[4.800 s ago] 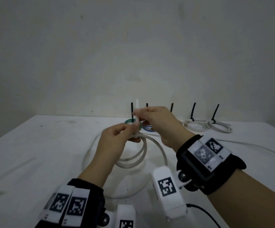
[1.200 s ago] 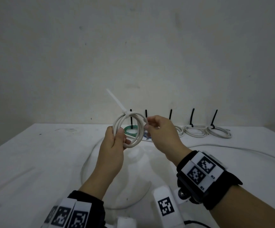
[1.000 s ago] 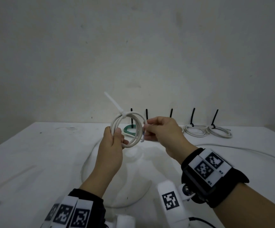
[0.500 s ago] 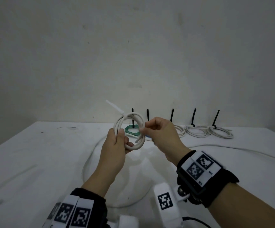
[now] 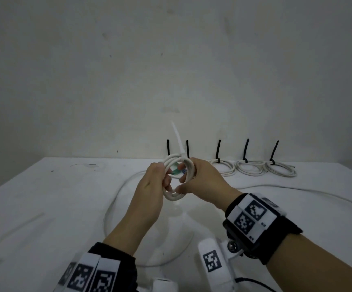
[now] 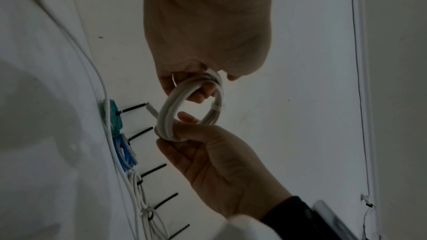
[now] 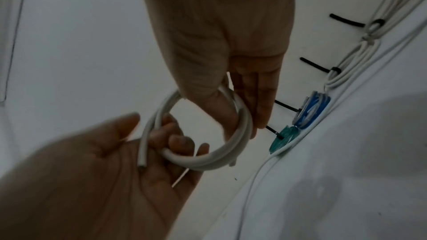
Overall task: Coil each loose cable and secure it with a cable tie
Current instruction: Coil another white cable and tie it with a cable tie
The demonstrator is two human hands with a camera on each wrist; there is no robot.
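Note:
A small white cable coil (image 5: 171, 196) is held up over the white table between both hands. My left hand (image 5: 166, 180) grips its left side, fingers curled through the loop. My right hand (image 5: 184, 181) pinches its right side between thumb and fingers. A white cable tie (image 6: 216, 106) is wrapped round the strands, and its tail (image 5: 178, 140) sticks up above the coil. In the right wrist view the coil (image 7: 208, 160) shows a cut cable end lying against my left hand (image 7: 161, 140); my right hand (image 7: 242, 121) clamps the coil's far side.
Along the back wall lie tied coils with black tie tails standing up: a green coil (image 6: 114, 116), a blue coil (image 6: 124, 152) and three white coils (image 5: 249, 168). A long loose white cable (image 5: 297, 189) runs across the table and loops under my hands.
The coil has turned in my hands, so the tie tail now points up instead of up-left. My right hand has shifted from the cable end to the coil's right side.

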